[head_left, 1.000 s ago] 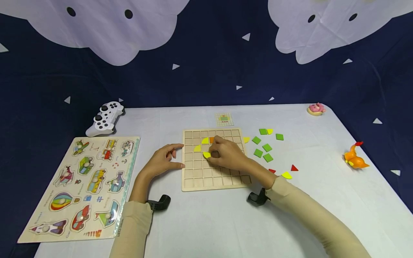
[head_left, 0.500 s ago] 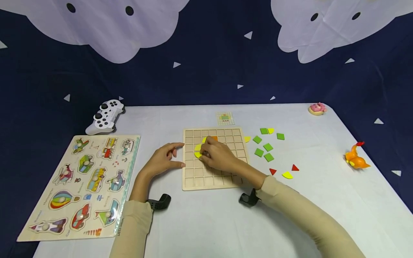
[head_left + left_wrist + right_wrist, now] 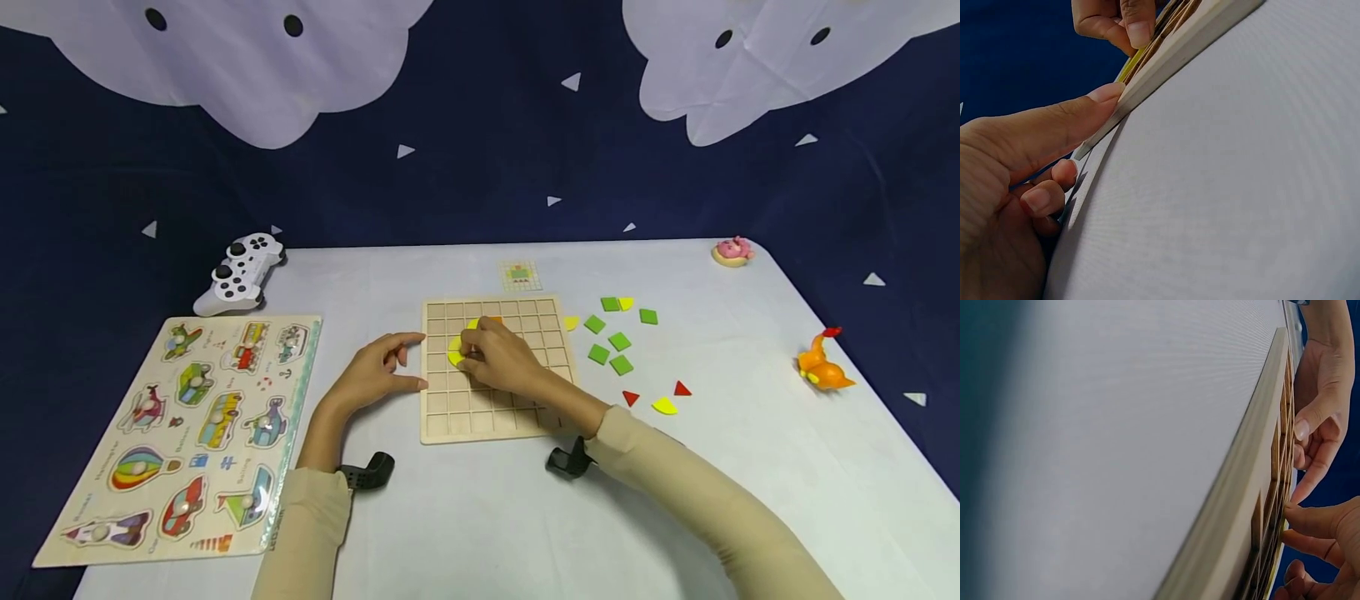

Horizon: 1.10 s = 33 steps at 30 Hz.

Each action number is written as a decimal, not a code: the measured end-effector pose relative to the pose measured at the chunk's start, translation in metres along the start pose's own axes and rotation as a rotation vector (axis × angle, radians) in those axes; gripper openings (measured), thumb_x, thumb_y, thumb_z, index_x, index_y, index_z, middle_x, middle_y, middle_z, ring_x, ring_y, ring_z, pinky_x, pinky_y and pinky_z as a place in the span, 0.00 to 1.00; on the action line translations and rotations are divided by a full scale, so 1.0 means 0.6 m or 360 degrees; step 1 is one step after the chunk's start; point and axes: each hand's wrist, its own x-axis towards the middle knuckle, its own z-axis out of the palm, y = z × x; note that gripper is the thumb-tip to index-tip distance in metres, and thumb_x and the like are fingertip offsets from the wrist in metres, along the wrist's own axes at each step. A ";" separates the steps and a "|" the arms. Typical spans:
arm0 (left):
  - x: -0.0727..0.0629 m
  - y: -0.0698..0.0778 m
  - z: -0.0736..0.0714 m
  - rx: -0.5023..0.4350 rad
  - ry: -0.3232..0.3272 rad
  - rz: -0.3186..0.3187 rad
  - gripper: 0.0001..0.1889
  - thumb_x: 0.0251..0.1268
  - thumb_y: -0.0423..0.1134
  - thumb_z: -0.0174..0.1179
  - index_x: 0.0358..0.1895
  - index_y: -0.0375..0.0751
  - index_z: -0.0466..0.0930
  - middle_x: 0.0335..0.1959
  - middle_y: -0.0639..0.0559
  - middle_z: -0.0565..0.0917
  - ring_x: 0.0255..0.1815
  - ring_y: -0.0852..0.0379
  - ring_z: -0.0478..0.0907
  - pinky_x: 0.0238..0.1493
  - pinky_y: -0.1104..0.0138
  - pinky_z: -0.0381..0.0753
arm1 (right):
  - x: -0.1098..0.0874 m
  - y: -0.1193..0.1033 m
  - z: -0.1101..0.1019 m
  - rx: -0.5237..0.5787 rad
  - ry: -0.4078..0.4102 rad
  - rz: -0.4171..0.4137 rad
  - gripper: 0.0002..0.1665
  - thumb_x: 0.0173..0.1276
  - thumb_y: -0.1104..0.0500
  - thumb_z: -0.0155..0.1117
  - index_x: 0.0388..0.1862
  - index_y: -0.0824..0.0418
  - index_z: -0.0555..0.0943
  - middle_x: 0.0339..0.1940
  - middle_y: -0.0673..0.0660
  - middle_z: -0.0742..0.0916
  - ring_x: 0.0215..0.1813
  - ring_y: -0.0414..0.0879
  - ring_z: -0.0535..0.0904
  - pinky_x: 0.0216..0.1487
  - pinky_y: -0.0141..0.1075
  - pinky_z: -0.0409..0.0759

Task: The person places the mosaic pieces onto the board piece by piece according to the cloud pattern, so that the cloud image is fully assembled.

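A square wooden grid board [image 3: 450, 426] lies on the white table. My left hand [image 3: 373, 373] touches its left edge with extended thumb and index finger, the other fingers bent; the left wrist view shows the thumb [image 3: 1094, 106] along the rim. With thumb and fingertips, my right hand [image 3: 501, 357] pinches a yellow quarter-circle tile [image 3: 454, 359] low in the board's left part, mostly covered by the fingers. Yellow also shows just above it, and another yellow tile [image 3: 472, 323] lies higher up. An orange tile [image 3: 497, 320] is partly hidden behind the right hand.
Right of the board lie several green square tiles [image 3: 619, 341], yellow quarter-circles [image 3: 664, 406] and red triangles [image 3: 682, 388]. A pattern card [image 3: 521, 276] is behind the board. A vehicle puzzle board [image 3: 187, 442] and game controller [image 3: 242, 273] are at left, an orange toy [image 3: 823, 365] at right.
My right hand has moved left over the board with the yellow quarter-circle tile, bringing it down beneath the other yellow tile. The left hand stays at the board's left edge.
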 end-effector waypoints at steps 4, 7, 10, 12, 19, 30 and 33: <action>0.000 0.001 0.000 -0.0014 -0.0001 -0.0012 0.36 0.49 0.37 0.76 0.66 0.42 0.74 0.36 0.49 0.70 0.28 0.57 0.60 0.36 0.65 0.62 | 0.000 0.000 0.001 0.0004 -0.0009 0.0028 0.07 0.65 0.57 0.71 0.32 0.55 0.80 0.34 0.53 0.77 0.37 0.45 0.71 0.34 0.34 0.73; 0.000 0.001 -0.001 -0.0015 -0.0004 -0.0012 0.37 0.50 0.37 0.76 0.67 0.41 0.74 0.36 0.49 0.70 0.28 0.57 0.60 0.36 0.66 0.62 | -0.003 -0.001 0.000 0.0001 -0.0019 0.0042 0.06 0.66 0.56 0.70 0.35 0.55 0.81 0.34 0.52 0.77 0.36 0.44 0.71 0.34 0.34 0.73; -0.001 0.000 0.000 -0.0014 -0.0006 -0.0009 0.37 0.50 0.38 0.76 0.67 0.40 0.74 0.36 0.49 0.70 0.27 0.58 0.59 0.36 0.66 0.62 | -0.008 -0.002 -0.002 -0.0012 -0.0017 0.0034 0.07 0.66 0.55 0.70 0.39 0.57 0.84 0.35 0.52 0.77 0.35 0.43 0.71 0.34 0.33 0.73; -0.002 0.000 0.000 -0.0013 -0.0006 -0.0008 0.37 0.50 0.38 0.76 0.67 0.40 0.74 0.36 0.48 0.70 0.27 0.58 0.59 0.35 0.66 0.62 | -0.012 -0.001 -0.006 -0.0022 -0.0001 0.0006 0.10 0.66 0.54 0.70 0.42 0.58 0.85 0.36 0.53 0.77 0.34 0.43 0.72 0.33 0.33 0.74; -0.003 -0.001 0.001 0.0000 -0.0003 -0.0001 0.37 0.50 0.38 0.76 0.67 0.40 0.73 0.35 0.48 0.70 0.26 0.59 0.58 0.34 0.66 0.61 | -0.028 0.019 -0.033 -0.0064 0.0215 -0.0059 0.17 0.67 0.53 0.69 0.47 0.64 0.86 0.37 0.56 0.79 0.33 0.44 0.77 0.32 0.33 0.77; -0.003 -0.001 0.002 -0.0011 0.0006 -0.0005 0.37 0.49 0.38 0.76 0.67 0.40 0.74 0.36 0.48 0.70 0.27 0.58 0.59 0.37 0.65 0.62 | -0.055 0.117 -0.117 -0.0051 0.0412 0.0267 0.16 0.66 0.57 0.68 0.47 0.67 0.86 0.37 0.62 0.80 0.32 0.51 0.74 0.30 0.40 0.72; -0.003 -0.001 0.002 -0.0008 0.0008 -0.0007 0.37 0.49 0.38 0.76 0.67 0.41 0.74 0.36 0.49 0.70 0.27 0.58 0.59 0.37 0.65 0.62 | -0.065 0.155 -0.140 -0.0078 0.0448 0.0382 0.17 0.66 0.57 0.68 0.47 0.68 0.85 0.37 0.63 0.79 0.33 0.53 0.73 0.32 0.43 0.72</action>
